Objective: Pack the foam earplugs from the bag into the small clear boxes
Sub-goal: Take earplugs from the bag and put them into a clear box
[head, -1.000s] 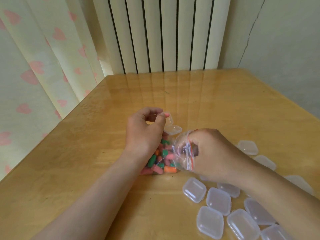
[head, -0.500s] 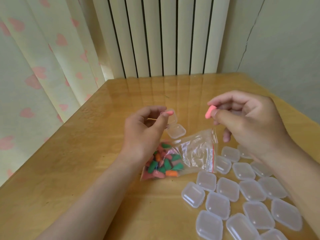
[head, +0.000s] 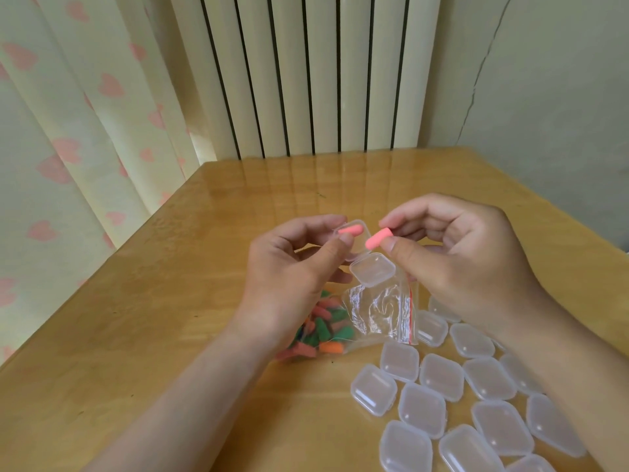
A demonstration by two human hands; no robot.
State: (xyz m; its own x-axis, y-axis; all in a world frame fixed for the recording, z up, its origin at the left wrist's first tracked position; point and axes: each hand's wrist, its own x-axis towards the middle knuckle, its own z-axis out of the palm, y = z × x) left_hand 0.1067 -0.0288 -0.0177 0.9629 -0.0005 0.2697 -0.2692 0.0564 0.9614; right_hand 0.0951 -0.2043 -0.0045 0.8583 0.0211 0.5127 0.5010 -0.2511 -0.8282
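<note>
Left hand (head: 289,277) gripping open clear box (head: 372,270) holding a pink earplug (head: 350,229), right hand (head: 469,264) pinching second earplug (head: 378,238) beside it, plastic bag (head: 381,311) on tabletop (head: 136,335)

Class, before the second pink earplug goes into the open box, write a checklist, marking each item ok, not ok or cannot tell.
1. The open box is gripped by the left hand, lid swung clear: ok.
2. The first pink earplug lies inside it: ok.
3. The right hand pinches the second pink earplug beside the box: ok.
4. Room for a second plug: cannot tell.
5. The bag mouth open for the next pick: cannot tell.
6. The spare boxes lie closed on the table: ok.
</note>
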